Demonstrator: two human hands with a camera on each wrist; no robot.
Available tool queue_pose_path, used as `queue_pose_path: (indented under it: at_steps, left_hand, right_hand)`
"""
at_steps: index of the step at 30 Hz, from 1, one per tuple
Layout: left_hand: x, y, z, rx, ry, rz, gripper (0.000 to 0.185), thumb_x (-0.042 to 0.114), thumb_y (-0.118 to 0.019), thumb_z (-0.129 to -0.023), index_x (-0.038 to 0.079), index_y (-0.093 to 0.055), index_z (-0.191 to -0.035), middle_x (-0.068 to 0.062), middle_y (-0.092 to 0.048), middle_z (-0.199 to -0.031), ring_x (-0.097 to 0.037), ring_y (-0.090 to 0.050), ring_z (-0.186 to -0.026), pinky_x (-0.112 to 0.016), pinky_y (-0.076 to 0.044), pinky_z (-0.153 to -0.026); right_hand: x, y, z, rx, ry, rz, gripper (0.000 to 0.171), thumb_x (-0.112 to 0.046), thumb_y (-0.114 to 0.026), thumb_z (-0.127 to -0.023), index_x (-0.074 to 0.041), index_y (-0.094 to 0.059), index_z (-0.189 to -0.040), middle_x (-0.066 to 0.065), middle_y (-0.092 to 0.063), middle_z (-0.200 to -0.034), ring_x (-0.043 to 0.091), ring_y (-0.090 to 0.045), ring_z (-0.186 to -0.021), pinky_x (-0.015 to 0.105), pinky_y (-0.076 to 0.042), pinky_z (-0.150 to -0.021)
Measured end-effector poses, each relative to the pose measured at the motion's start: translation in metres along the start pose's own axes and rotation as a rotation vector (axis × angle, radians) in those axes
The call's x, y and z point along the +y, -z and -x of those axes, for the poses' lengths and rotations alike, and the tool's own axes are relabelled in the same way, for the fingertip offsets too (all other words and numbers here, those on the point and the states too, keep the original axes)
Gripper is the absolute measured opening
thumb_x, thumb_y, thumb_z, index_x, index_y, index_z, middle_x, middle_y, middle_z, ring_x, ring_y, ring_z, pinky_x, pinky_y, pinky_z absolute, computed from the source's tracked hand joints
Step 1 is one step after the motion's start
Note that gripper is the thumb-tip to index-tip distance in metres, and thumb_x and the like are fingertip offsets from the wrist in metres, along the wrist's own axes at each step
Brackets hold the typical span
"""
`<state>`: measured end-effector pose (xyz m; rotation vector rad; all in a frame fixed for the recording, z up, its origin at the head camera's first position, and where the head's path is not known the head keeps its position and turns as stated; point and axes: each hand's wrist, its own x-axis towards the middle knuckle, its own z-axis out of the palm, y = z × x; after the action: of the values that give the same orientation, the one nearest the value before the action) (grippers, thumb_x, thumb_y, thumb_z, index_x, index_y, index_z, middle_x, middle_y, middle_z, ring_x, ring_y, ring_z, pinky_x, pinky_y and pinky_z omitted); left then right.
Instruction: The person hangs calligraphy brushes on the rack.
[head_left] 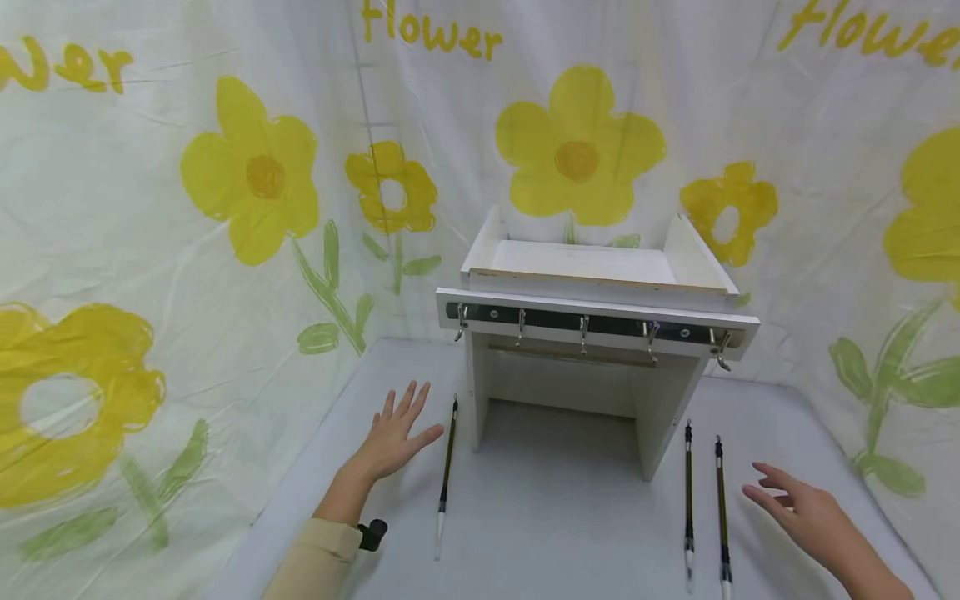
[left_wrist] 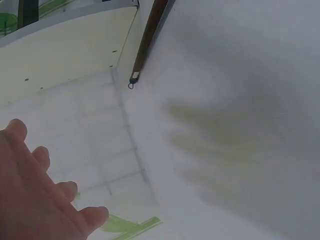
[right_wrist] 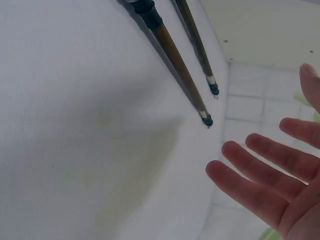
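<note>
Rack [head_left: 596, 287] white, stands mid worktop [head_left: 555, 517], row of hooks [head_left: 583, 327] along front, all bare.
Left brush [head_left: 447, 461] flat on worktop, just left of rack leg.
Two right brushes [head_left: 705, 500] flat, side by side, right of rack.
Left hand [head_left: 393, 433] hovers left of rack beside left brush, fingers [left_wrist: 60, 200] spread, holding nothing.
Right hand [head_left: 806, 512] hovers right of rack near right brushes, fingers [right_wrist: 260, 170] apart, empty.
Step, judged: reach before pick-up. Next move needs each hand to drop and pinch a brush shaft.
</note>
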<state>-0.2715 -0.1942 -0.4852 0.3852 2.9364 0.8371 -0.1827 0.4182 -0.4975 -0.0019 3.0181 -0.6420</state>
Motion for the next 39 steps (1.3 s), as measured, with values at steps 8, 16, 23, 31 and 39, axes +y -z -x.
queue_pose_path:
  at_steps: [8,16,23,31,39]
  left_hand:
    - [0.015,-0.003,-0.016,-0.044,-0.059,0.08,0.078,0.062,-0.047,-0.1,0.037,-0.006,-0.162,0.004,0.002,-0.17,-0.038,0.012,-0.155,-0.077,-0.005,-0.116]
    - [0.027,-0.004,-0.034,-0.078,-0.134,0.234,0.075,0.056,-0.044,-0.104,0.037,-0.003,-0.162,0.003,0.002,-0.171,-0.035,0.004,-0.157,-0.072,-0.009,-0.12]
    - [0.04,-0.005,-0.04,-0.085,-0.145,0.375,0.071,0.057,-0.04,-0.105,0.04,-0.001,-0.162,0.007,-0.002,-0.17,-0.028,-0.008,-0.157,-0.068,-0.016,-0.121]
    - [0.047,-0.008,-0.047,-0.096,-0.138,0.494,0.068,0.058,-0.035,-0.106,0.04,-0.001,-0.161,0.005,-0.004,-0.17,-0.032,-0.013,-0.156,-0.066,-0.02,-0.121]
    - [0.054,-0.016,-0.054,-0.174,-0.093,0.762,0.073,0.056,-0.03,-0.108,0.023,0.005,-0.163,-0.009,0.003,-0.171,-0.039,-0.01,-0.155,-0.071,-0.024,-0.116]
  right_hand:
    - [0.001,-0.014,-0.005,-0.082,-0.077,-0.116,0.079,-0.051,-0.062,-0.098,0.012,-0.042,-0.142,0.038,-0.061,-0.122,0.036,-0.073,-0.092,0.035,-0.061,-0.061]
    - [0.008,-0.032,-0.005,-0.143,-0.146,-0.181,0.085,-0.053,-0.063,-0.096,0.015,-0.041,-0.141,0.039,-0.061,-0.119,0.042,-0.071,-0.098,0.035,-0.062,-0.061]
    - [0.008,-0.034,-0.01,-0.15,-0.178,-0.202,0.091,-0.058,-0.066,-0.092,0.016,-0.042,-0.139,0.04,-0.06,-0.118,0.042,-0.069,-0.097,0.036,-0.062,-0.061]
    - [0.006,-0.039,-0.017,-0.139,-0.199,-0.221,0.096,-0.061,-0.067,-0.09,0.016,-0.04,-0.14,0.043,-0.053,-0.127,0.028,-0.073,-0.083,0.036,-0.062,-0.062]
    - [0.0,-0.042,-0.024,-0.139,-0.195,-0.212,0.104,-0.064,-0.072,-0.084,0.017,-0.04,-0.14,0.043,-0.056,-0.123,0.022,-0.073,-0.072,0.038,-0.061,-0.064]
